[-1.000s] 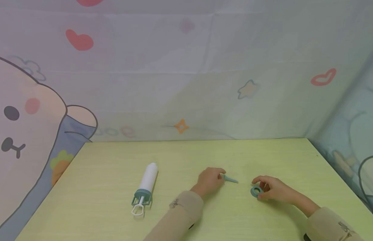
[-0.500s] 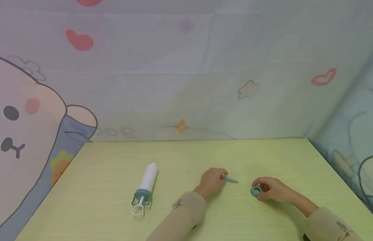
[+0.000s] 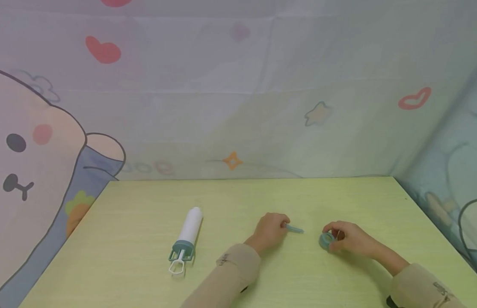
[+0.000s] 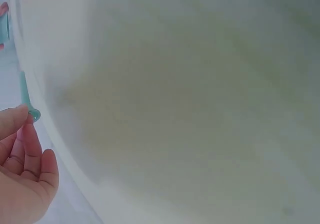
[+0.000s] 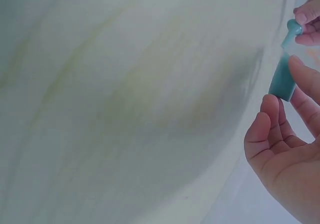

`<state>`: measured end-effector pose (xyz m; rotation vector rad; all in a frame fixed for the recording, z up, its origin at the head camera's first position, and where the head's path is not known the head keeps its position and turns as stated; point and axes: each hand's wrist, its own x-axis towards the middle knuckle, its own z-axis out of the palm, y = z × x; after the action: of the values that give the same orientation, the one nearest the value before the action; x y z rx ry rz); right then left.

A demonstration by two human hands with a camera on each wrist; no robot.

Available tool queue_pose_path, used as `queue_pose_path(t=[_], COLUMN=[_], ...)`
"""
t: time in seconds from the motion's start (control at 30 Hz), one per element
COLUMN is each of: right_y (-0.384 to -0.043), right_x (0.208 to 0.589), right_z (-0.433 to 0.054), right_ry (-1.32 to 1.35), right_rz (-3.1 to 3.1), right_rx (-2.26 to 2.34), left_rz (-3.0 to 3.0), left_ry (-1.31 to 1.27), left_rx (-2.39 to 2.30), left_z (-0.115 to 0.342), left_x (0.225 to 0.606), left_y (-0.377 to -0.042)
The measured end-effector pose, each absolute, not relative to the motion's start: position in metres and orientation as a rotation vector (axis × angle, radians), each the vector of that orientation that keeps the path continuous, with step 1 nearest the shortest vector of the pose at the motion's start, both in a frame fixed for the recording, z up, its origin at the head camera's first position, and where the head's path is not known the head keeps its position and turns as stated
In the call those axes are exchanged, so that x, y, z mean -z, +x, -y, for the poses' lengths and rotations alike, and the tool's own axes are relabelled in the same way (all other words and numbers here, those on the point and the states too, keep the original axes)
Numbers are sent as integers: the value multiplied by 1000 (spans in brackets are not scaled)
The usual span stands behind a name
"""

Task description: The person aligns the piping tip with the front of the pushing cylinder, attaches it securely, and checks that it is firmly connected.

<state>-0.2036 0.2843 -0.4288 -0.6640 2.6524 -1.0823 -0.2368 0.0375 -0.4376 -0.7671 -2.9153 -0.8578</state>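
Note:
My left hand [image 3: 268, 232] pinches the wide end of a small green tapered nozzle [image 3: 295, 229], whose thin tip points right toward the other hand. In the left wrist view the nozzle [image 4: 24, 89] sits between thumb and fingertips, its rounded flange showing. To the right, my right hand [image 3: 354, 239] grips a green ring-shaped collar [image 3: 323, 243] by its edge, its round opening visible. The right wrist view shows the collar [image 5: 283, 81] side-on between thumb and fingers. A short gap separates nozzle and collar in the head view.
A white syringe-like tube [image 3: 190, 226] with a green collar and white pull handle lies on the left of the pale yellow-green table [image 3: 126, 231]. Behind the table hangs a printed cloth [image 3: 207, 85]. A dark curved cable [image 3: 461, 222] shows at the far right.
My right hand has risen slightly, and the collar has tilted in its fingers. The left hand with the nozzle has shifted only a little. The white tube stays where it lay.

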Motion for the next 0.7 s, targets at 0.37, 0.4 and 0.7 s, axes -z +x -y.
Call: queue_pose_path(t=[0.37, 0.4, 0.7], right_y=[-204, -203, -203], right_x=[420, 420, 419], right_z=[-277, -275, -263], right_ry=[-744, -742, -764], right_rz=[-2635, -2629, -2608], right_rx=[1208, 1221, 1335], left_rz=[2883, 2876, 2790], left_ry=[-838, -839, -815], left_rx=[969, 988, 1155], left_z=[-27, -26, -14], left_x=[432, 432, 426], left_y=[-229, -228, -222])
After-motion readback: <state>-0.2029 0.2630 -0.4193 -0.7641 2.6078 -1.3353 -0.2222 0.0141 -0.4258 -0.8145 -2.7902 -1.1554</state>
